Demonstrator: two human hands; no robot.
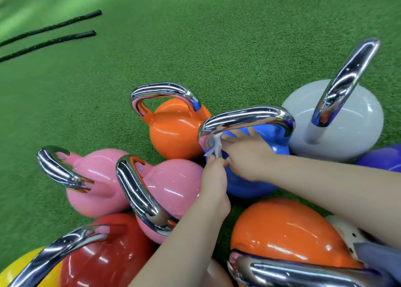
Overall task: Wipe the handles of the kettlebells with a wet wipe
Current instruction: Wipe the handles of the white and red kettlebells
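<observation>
While left hand pinches wet wipe on blue kettlebell handle, right hand fingers grip wipe too.

Bright overhead light; glare streaks on chrome handles; edges warped.

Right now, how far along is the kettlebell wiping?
Nothing shows which handles are already done. In hand: both hands, left and right, hold the wipe at the blue kettlebell's handle. The pink, orange and grey handles may remain.
</observation>
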